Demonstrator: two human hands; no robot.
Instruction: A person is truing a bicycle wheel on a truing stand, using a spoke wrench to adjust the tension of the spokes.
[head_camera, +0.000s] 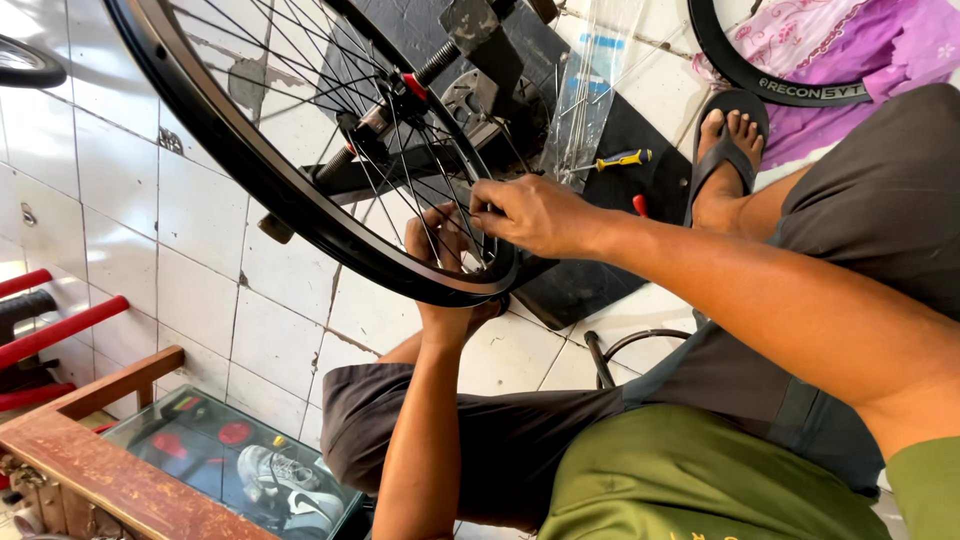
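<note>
Both hands meet at the wheel rim; a screwdriver lies behind, on the mat.

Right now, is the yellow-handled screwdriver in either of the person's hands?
No, the yellow-handled screwdriver lies on the black mat, while both the left hand and right hand work at the wheel's spokes.

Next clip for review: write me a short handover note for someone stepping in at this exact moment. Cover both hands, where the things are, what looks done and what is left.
Right hand: fingers pinched on a spoke close to the black bicycle rim, at its lower edge.
Left hand: behind the spokes, on the far side of the wheel near the same spot; its grip is partly hidden.
Wheel: held upright in a dark stand, with the hub in the middle.
Nearby: a yellow-handled screwdriver on the black mat, and a clear bag of spare spokes.
Done: many spokes already run from hub to rim.
Left: I cannot tell how many remain.
</note>
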